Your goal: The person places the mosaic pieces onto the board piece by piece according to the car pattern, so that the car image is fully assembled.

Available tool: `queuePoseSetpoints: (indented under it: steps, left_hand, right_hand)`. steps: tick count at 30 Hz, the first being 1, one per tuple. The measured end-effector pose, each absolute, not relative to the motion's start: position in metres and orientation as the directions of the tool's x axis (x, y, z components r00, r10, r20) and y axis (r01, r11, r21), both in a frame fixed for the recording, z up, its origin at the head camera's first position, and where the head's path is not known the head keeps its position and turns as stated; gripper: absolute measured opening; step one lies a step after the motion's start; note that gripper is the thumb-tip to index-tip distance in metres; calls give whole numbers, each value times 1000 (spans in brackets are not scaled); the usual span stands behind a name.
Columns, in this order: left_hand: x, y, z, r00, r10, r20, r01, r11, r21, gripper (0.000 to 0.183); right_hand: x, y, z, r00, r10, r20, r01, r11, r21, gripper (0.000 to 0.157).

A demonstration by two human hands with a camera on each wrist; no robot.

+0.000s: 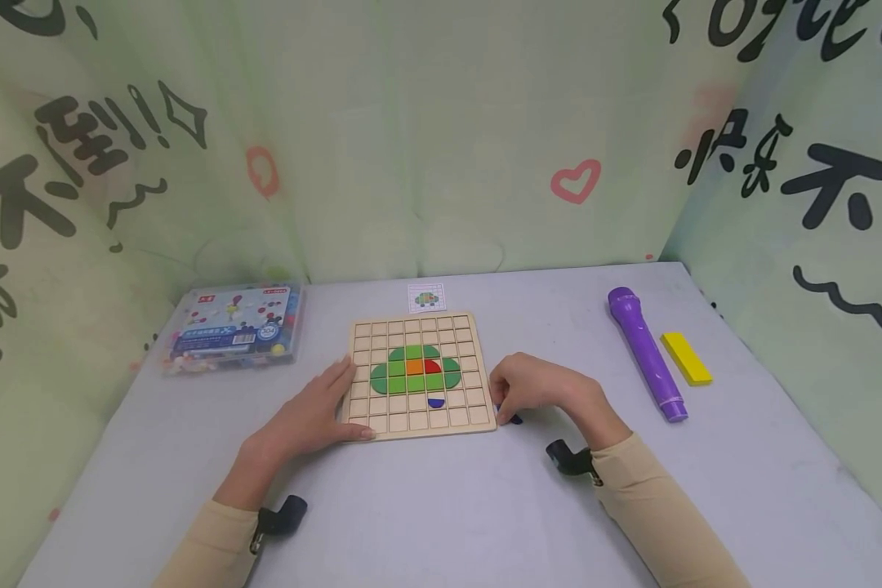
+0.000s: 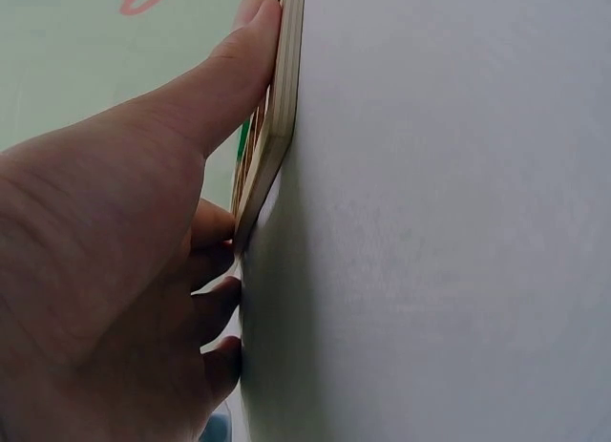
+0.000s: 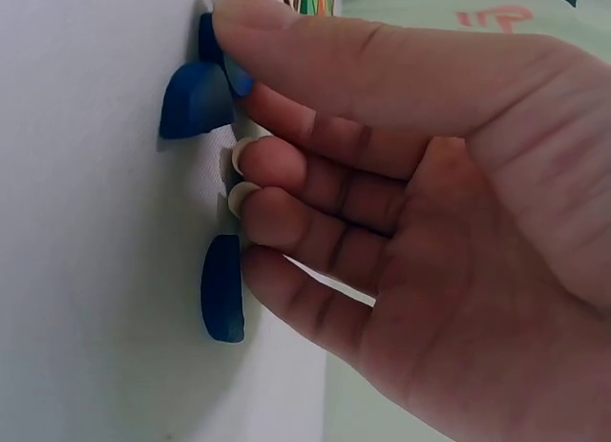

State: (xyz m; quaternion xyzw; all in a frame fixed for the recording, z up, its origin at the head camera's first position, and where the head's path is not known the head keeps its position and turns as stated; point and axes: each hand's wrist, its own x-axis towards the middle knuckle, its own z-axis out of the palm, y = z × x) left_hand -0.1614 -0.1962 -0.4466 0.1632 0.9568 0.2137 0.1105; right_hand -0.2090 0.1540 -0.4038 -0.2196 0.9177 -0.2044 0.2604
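Note:
A wooden grid board (image 1: 382,425) lies on the table, with green, orange and red pieces set in its squares and a blue half-round piece (image 1: 436,403) below them. My left hand (image 1: 312,412) rests against the board's left side, its thumb along the front edge. Beside the board's right edge, my right hand (image 1: 532,384) pinches a small blue piece (image 3: 237,79) between thumb and forefinger, partly hidden by the thumb. A rounded blue piece (image 3: 196,102) lies close to those fingertips. Another blue piece (image 3: 223,289) sits by the little finger.
A small pattern card (image 1: 426,298) lies behind the board. To the back left stands a clear plastic box (image 1: 238,327) of colourful parts. A purple tube (image 1: 647,355) and a yellow block (image 1: 687,359) lie to the right. Printed curtains surround the white table (image 1: 426,506).

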Motion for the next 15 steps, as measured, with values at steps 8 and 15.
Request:
queuePoseSetpoints:
  steps: [8,15]
  left_hand:
    - [-161,-196,-447,-923,355,-148,258,857,447,118]
    - [-161,-196,-446,-924,353,-145,257,857,446,118]
  right_hand:
    - [-208,152,-403,-755,-522,-397,-274,801,-532,18]
    - [-211,154,-404,-745,-558,-366,-307,774,-554,19]
